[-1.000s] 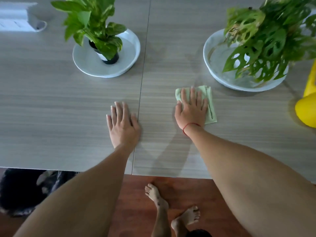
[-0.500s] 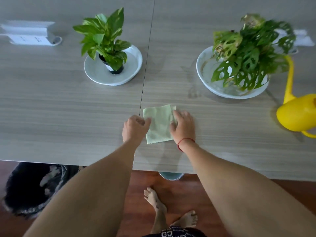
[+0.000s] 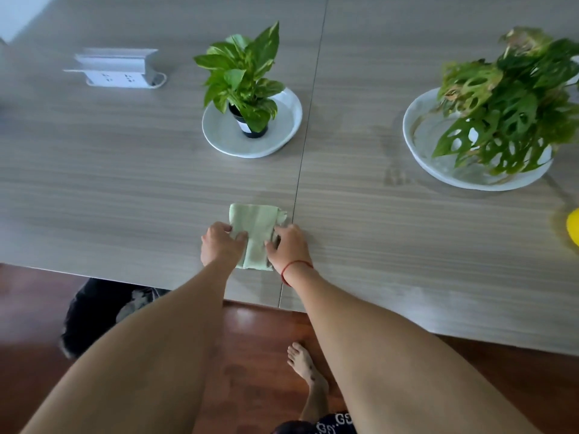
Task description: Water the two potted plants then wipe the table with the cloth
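Note:
A pale green cloth [image 3: 255,228] lies folded on the grey wood-grain table [image 3: 125,189], just left of the table seam and near the front edge. My left hand [image 3: 221,244] pinches its left edge and my right hand [image 3: 288,245], with a red string on the wrist, grips its right edge. A small pothos plant [image 3: 242,79] in a black pot stands on a white saucer [image 3: 219,136] behind the cloth. A larger plant with holed leaves [image 3: 507,104] sits in a white dish [image 3: 416,142] at the right.
A yellow watering can [image 3: 573,227] shows at the right edge. A white power strip block [image 3: 116,72] stands at the back left. Damp marks [image 3: 394,177] lie left of the big dish. A dark furry animal [image 3: 97,311] lies under the table's front edge; bare feet stand on the red-brown floor.
The cloth was slid from near the right dish toward the front and left, across the seam. My left hand left the table and took hold of it; the cloth is now folded narrower.

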